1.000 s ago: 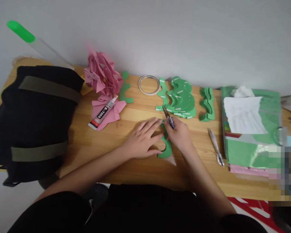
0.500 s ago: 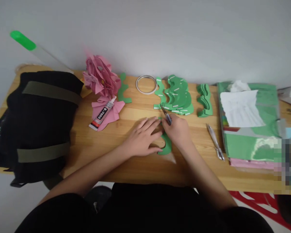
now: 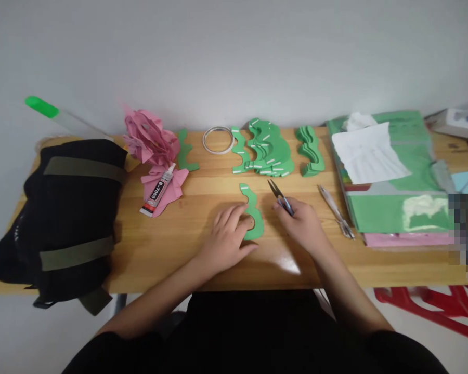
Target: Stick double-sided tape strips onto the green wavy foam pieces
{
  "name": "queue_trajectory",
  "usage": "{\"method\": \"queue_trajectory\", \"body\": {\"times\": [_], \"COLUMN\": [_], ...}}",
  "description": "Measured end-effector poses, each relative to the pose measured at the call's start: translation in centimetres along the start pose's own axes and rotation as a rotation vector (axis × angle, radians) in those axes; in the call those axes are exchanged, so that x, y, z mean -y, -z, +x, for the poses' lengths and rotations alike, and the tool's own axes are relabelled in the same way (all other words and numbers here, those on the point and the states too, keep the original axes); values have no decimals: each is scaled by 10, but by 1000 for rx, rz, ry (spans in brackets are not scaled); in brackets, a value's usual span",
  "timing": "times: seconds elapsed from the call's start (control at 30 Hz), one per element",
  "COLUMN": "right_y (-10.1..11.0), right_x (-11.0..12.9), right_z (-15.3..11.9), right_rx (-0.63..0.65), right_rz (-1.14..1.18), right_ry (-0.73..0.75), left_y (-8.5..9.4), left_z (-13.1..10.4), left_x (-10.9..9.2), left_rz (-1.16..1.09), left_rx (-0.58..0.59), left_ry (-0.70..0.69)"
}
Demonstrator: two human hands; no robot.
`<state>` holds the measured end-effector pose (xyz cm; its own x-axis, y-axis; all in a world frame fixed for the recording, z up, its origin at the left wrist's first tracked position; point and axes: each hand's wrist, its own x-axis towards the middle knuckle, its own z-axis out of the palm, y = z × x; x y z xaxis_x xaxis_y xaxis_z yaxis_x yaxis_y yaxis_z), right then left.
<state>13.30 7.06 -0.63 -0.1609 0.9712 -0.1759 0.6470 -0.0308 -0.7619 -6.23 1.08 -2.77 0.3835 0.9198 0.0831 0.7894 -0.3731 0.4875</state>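
Lying partly under L fingers point(image 3: 237, 213): green pc point(image 3: 257, 215); snips point(image 3: 279, 196) in R fingers point(image 3: 284, 213).

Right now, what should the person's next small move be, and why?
Probably bring the right hand, scissors in it, to the tape roll: the green piece partly under the left hand shows one white strip, at its far end, while the piece beside the roll shows more.
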Motion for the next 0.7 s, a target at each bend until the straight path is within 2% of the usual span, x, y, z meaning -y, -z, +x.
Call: {"method": "queue_trajectory", "body": {"times": [0.07, 0.13, 0.23, 0.4, 0.57, 0.7], "right_y": [-2, -5, -10, -17, -22, -24], "right_x": [-4, -7, -10, -8, 1, 10], "right_z": [-7, -12, -16, -19, -20, -19], "right_rx": [75, 106, 72, 44, 158, 166], "right_rz": [114, 192, 237, 342, 638, 695], "right_ry": [-23, -35, -30, -64, -167, -216], "left_y": [-5, -8, -8, -5, -5, -7], "left_z": [-3, -4, -6, -17, -25, -24], "left_x": [-5, -5, -3, -5, -11, -15], "left_rz": [-35, -136, -251, -206, -138, -108], "left_rx": [-57, -161, -292, -485, -591, -640], "left_ry": [59, 129, 201, 313, 315, 281]}}
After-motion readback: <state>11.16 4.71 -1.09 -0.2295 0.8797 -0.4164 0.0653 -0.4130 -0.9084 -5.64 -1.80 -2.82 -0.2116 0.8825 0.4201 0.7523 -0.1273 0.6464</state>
